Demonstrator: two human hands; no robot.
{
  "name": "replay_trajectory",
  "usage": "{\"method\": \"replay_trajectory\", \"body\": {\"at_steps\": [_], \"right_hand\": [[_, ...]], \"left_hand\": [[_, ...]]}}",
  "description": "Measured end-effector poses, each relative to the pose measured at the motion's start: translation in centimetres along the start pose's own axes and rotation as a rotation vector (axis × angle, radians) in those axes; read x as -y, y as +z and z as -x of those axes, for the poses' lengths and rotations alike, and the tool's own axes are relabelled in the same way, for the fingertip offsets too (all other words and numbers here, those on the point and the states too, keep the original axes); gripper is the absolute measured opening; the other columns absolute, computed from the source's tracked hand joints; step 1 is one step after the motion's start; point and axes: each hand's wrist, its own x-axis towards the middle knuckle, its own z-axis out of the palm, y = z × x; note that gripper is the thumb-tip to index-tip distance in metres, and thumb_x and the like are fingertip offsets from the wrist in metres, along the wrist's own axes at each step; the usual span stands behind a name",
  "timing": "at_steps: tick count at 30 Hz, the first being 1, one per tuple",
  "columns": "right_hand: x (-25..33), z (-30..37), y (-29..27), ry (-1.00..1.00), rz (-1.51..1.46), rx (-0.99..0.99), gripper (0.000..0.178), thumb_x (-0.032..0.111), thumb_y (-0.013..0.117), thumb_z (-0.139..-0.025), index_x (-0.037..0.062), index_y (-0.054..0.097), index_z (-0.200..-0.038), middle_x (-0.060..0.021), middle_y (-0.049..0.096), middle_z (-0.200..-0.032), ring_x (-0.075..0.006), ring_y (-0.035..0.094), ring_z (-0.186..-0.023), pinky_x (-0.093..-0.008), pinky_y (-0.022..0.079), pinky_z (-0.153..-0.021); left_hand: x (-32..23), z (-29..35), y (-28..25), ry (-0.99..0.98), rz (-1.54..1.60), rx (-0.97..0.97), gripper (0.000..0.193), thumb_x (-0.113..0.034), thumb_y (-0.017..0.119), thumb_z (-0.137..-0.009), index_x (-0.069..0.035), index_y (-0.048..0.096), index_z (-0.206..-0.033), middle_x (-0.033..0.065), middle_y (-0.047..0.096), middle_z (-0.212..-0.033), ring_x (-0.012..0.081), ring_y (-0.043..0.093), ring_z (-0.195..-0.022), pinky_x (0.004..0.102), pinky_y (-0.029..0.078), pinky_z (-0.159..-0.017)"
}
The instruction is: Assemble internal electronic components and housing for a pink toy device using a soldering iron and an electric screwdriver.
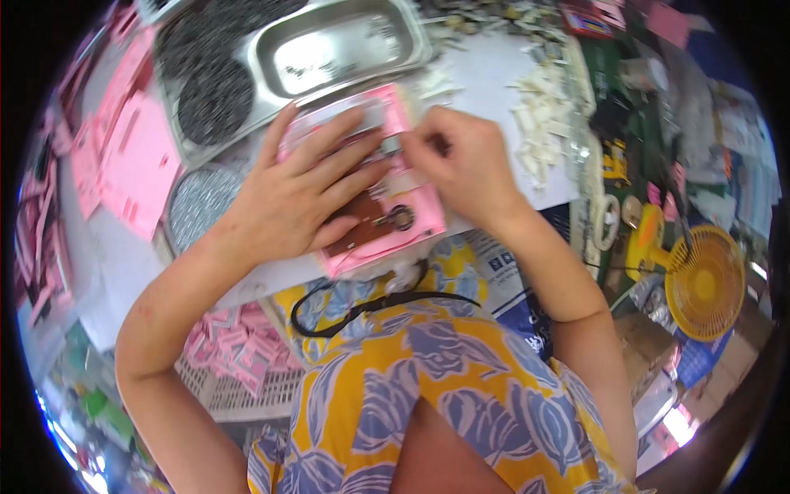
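A pink plastic casing [424, 206] lies at the near edge of the white-covered table, with its inside facing up. In it are a brown circuit board [360, 216], a small dark round part [401, 217] and thin wires along the near side. My left hand [300, 185] rests flat across the casing with its fingers spread, covering much of the board. At the casing's right side, my right hand [473, 160] is closed in a pinch, fingertips close to the left fingers. Whatever it holds, if anything, is hidden.
Beyond the casing stands a metal tray [424, 49] with heaps of small dark parts [214, 53]. Silvery small pieces [202, 206] and pink panels [136, 169] lie left, white plastic bits [543, 123] right. A basket [239, 403] holds pink pieces; a yellow fan [704, 284] stands at right.
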Motion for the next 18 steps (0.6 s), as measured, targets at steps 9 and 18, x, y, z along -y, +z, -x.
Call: {"method": "replay_trajectory", "body": {"at_steps": [9, 18], "right_hand": [[-11.4, 1.5, -18.4, 0.303, 0.599, -0.534, 0.046, 0.033, 0.077, -0.089, 0.0029, 0.063, -0.121, -0.0118, 0.074, -0.099, -0.0197, 0.07, -0.09, -0.0341, 0.054, -0.08], [-17.8, 1.2, -22.2, 0.589, 0.709, -0.441, 0.068, 0.049, 0.076, -0.081, 0.0026, 0.059, -0.128, -0.0141, 0.075, -0.102, -0.0331, 0.071, -0.1, -0.0424, 0.053, -0.089]], "left_hand": [[1.7, 0.9, -0.5, 0.093, -0.143, 0.073, 0.085, -0.083, 0.022, -0.088, -0.03, 0.049, -0.149, 0.0016, 0.041, -0.16, 0.034, 0.025, -0.153, 0.0624, 0.002, -0.124], [1.9, 0.9, -0.5, 0.079, -0.112, 0.068, 0.083, -0.082, 0.027, -0.089, -0.031, 0.047, -0.151, 0.0017, 0.037, -0.162, 0.0342, 0.023, -0.154, 0.0627, 0.002, -0.123]]}}
